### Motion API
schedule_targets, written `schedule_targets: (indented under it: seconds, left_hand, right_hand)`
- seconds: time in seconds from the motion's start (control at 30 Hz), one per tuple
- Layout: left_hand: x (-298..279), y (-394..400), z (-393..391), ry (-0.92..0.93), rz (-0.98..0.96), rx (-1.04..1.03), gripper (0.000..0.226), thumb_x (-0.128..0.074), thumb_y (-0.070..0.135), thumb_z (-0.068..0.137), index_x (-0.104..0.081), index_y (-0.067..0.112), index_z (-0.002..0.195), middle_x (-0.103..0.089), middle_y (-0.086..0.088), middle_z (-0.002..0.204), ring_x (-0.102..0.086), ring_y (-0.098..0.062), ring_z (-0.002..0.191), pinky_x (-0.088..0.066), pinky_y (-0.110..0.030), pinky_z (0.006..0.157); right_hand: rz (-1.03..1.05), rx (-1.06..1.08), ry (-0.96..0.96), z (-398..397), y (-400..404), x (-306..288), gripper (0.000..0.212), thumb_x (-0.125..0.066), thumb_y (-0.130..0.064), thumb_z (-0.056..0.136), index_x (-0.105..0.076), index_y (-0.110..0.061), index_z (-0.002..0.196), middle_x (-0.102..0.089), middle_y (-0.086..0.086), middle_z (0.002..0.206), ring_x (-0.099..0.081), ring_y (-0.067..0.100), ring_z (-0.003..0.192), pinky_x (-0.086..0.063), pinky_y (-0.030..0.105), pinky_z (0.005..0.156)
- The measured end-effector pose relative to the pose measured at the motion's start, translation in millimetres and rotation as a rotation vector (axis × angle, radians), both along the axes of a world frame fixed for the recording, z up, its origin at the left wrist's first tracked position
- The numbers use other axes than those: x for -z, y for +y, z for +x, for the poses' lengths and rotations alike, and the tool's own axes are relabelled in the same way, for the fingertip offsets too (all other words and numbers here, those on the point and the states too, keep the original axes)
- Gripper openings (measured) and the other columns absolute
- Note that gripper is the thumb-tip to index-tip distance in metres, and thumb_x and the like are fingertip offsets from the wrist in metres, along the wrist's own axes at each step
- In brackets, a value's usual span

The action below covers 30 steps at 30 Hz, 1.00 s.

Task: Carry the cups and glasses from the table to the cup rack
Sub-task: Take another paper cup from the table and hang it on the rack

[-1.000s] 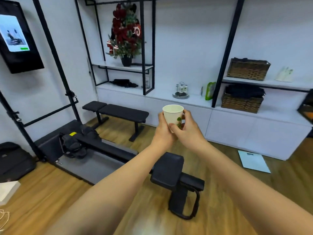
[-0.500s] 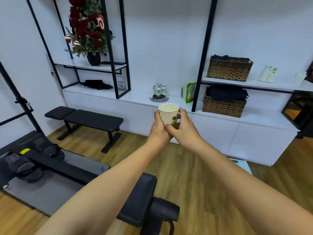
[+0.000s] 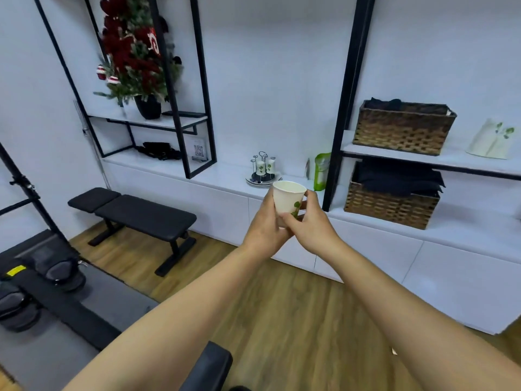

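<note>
1. Since a second ago the view has swung toward the white wall unit: the cup rack (image 3: 262, 171) now looks larger and sits just above the paper cup (image 3: 288, 199), while the wall screen has left the picture.
2. Nearest, both forearms reach forward over the wood floor (image 3: 284, 314), with a black padded seat edge (image 3: 210, 368) at the bottom.
3. The left hand (image 3: 265, 230) and the right hand (image 3: 313, 225) together grip the paper cup, fingers curled round its lower half; the cup is upright, open end up, with a green leaf print on its side.
4. To the left stands a black workout bench (image 3: 135, 213) on the floor.
5. Farther off, the cup rack stands on the white bench (image 3: 225, 176), with two white cups on its pegs, a green pouch (image 3: 321, 172) near it.
6. On the right are two wicker baskets (image 3: 403, 127), one on the shelf above the other; a red-flowered plant (image 3: 132, 52) stands on the upper left shelf.
</note>
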<state>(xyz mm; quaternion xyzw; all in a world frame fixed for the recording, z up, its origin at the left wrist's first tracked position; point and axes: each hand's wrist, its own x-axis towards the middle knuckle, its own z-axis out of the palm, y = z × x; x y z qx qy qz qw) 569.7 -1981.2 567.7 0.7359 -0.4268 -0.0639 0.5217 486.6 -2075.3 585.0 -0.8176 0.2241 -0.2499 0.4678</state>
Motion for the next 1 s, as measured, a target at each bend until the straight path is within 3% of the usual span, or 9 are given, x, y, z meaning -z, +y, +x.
schedule_targets:
  seconds: [0.1, 0.17, 0.37, 0.53, 0.63, 0.77, 0.83, 0.9, 1.0]
  left_hand:
    - [9, -65, 24, -0.043, 0.010, -0.045, 0.091, -0.067, 0.040, 0.074, -0.027, 0.024, 0.154, -0.054, 0.006, 0.139, -0.052, -0.006, 0.127, -0.050, -0.031, 0.099]
    - [9, -108, 36, -0.050, -0.001, -0.069, 0.092, -0.069, 0.039, 0.076, -0.026, 0.023, 0.156, -0.053, 0.005, 0.141, -0.051, -0.010, 0.130, -0.050, -0.039, 0.102]
    - [5, -192, 68, 0.096, -0.063, -0.135, 0.086, -0.078, 0.027, 0.086, -0.020, 0.031, 0.149, -0.053, 0.040, 0.117, -0.062, 0.004, 0.111, -0.053, -0.015, 0.083]
    - [14, -240, 121, 0.047, -0.040, -0.230, 0.076, -0.081, 0.031, 0.083, -0.020, 0.051, 0.124, -0.055, 0.014, 0.124, -0.068, -0.008, 0.104, -0.059, -0.038, 0.086]
    - [29, -264, 163, -0.026, -0.029, -0.262, 0.073, -0.080, 0.028, 0.084, -0.021, 0.042, 0.125, -0.052, 0.011, 0.126, -0.066, -0.009, 0.100, -0.057, -0.034, 0.082]
    - [41, -293, 224, -0.061, 0.004, -0.267, 0.073, -0.078, 0.024, 0.085, -0.023, 0.023, 0.132, -0.048, 0.011, 0.126, -0.061, -0.009, 0.098, -0.056, -0.036, 0.080]
    - [46, -308, 272, -0.047, -0.001, -0.280, 0.074, -0.078, 0.024, 0.084, -0.025, 0.022, 0.135, -0.049, 0.011, 0.127, -0.062, -0.012, 0.102, -0.056, -0.037, 0.081]
    - [48, -321, 321, -0.015, 0.012, -0.292, 0.073, -0.079, 0.024, 0.083, -0.028, 0.026, 0.136, -0.050, 0.013, 0.128, -0.063, -0.011, 0.103, -0.056, -0.035, 0.081]
    - [45, -331, 380, -0.001, 0.012, -0.293, 0.066, -0.076, 0.025, 0.085, -0.033, 0.035, 0.133, -0.051, 0.018, 0.124, -0.062, -0.001, 0.097, -0.054, -0.022, 0.073]
  right_hand:
    - [0.035, -0.015, -0.006, 20, -63, 2, 0.063, -0.066, -0.027, 0.091, -0.030, -0.018, 0.142, -0.055, -0.006, 0.116, -0.060, 0.014, 0.101, -0.048, 0.027, 0.075]
    - [0.041, -0.032, -0.003, 34, -107, -2, 0.064, -0.066, -0.029, 0.092, -0.030, -0.018, 0.143, -0.056, -0.003, 0.120, -0.062, 0.017, 0.102, -0.048, 0.029, 0.077]
    - [0.041, -0.075, 0.018, 84, -203, -6, 0.064, -0.068, -0.032, 0.090, -0.033, -0.020, 0.143, -0.057, -0.003, 0.115, -0.064, 0.019, 0.100, -0.048, 0.029, 0.072]
    - [0.078, -0.135, 0.037, 140, -254, 5, 0.061, -0.067, -0.031, 0.092, -0.033, -0.020, 0.141, -0.054, -0.015, 0.102, -0.062, 0.012, 0.093, -0.046, 0.024, 0.068]
    - [0.054, -0.167, 0.042, 181, -279, 17, 0.059, -0.065, -0.029, 0.093, -0.031, -0.020, 0.141, -0.049, -0.021, 0.097, -0.057, 0.002, 0.087, -0.042, 0.018, 0.064]
    - [0.044, -0.158, 0.075, 247, -314, 27, 0.053, -0.066, -0.033, 0.091, -0.037, -0.019, 0.134, -0.052, -0.018, 0.096, -0.061, 0.014, 0.095, -0.051, 0.027, 0.071]
    - [0.051, -0.160, 0.085, 295, -328, 30, 0.049, -0.067, -0.034, 0.089, -0.042, -0.018, 0.128, -0.056, -0.014, 0.096, -0.063, 0.015, 0.090, -0.054, 0.033, 0.072]
    - [0.057, -0.155, 0.097, 341, -343, 32, 0.044, -0.068, -0.037, 0.089, -0.046, -0.017, 0.122, -0.061, -0.008, 0.098, -0.063, 0.013, 0.086, -0.049, 0.029, 0.068]
    - [0.022, -0.135, 0.130, 398, -359, 34, 0.047, -0.068, -0.049, 0.086, -0.050, -0.016, 0.115, -0.063, -0.008, 0.099, -0.062, 0.012, 0.090, -0.046, 0.029, 0.070]
